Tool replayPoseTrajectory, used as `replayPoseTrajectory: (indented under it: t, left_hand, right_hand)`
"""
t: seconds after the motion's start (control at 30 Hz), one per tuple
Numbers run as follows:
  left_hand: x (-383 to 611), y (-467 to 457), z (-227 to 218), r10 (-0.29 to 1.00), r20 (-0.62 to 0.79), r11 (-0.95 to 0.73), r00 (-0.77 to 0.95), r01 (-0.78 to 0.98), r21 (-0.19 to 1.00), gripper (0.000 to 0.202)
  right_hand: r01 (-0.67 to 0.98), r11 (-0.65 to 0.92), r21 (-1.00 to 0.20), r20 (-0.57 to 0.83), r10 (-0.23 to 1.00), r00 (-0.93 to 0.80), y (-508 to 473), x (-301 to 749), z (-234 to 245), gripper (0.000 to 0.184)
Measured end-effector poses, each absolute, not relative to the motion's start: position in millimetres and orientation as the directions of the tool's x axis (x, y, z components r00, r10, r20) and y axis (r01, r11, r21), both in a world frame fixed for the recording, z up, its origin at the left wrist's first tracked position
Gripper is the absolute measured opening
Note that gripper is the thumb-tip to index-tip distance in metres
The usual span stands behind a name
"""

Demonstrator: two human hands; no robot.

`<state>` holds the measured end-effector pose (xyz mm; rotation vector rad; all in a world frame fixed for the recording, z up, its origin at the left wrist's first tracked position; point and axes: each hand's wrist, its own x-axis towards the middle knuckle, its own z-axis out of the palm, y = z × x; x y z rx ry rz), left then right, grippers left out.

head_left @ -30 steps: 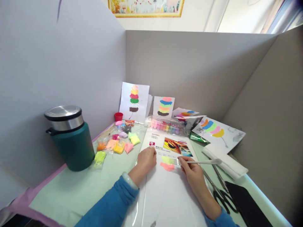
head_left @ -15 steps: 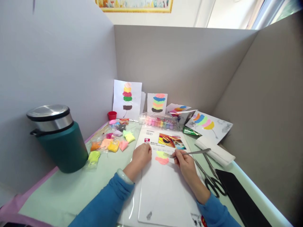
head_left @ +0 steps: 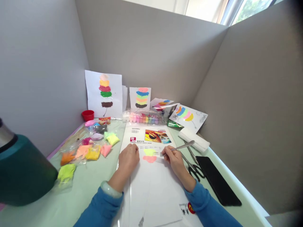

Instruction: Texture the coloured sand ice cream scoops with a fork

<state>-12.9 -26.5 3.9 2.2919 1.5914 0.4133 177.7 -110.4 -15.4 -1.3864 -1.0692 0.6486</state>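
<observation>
Your right hand pinches slim metal fork, fingers closed on handle; tines on yellow-green clay smear, touching pink smear. Your left hand, loose empty fist, presses glossy white sheet, tabletop front edge.

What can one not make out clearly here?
All in the head view:
- Dark green insulated jug: lid and left side cut off by the frame edge.
- Small print on the white paper sheet: too small to read.
- Silver metal fork: handle's middle hidden by the gripping right hand.
- Left hand: fingertips curled under, hidden.
</observation>
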Motion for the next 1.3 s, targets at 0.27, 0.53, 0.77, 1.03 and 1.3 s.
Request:
replayPoseTrajectory:
  t: [0.27,0.53,0.77,1.03,1.3]
  left_hand:
    - [-13,-30,1,0.929,0.057,-0.361,0.366,0.857,0.367,0.025]
    - [-11,-29,-3,0.893,0.096,-0.447,0.439,0.850,0.280,0.026]
    - [-13,-31,1,0.882,0.109,-0.469,0.458,0.832,0.296,0.025]
    - [-16,-29,1,0.890,0.119,-0.453,0.439,0.834,0.314,0.023]
    - [-15,-28,0,0.896,0.116,-0.443,0.429,0.839,0.315,0.021]
  right_hand:
    - [0.247,0.090,-0.965,0.200,0.863,0.465,-110,181,-17,0.043]
    - [0.213,0.102,-0.972,0.195,0.857,0.477,-107,180,-17,0.047]
    - [0.362,0.110,-0.926,0.245,0.903,0.352,-111,175,-20,0.050]
    - [0.404,0.093,-0.910,0.239,0.914,0.328,-112,173,-19,0.044]
    - [0.434,0.110,-0.894,0.259,0.918,0.301,-112,174,-20,0.043]
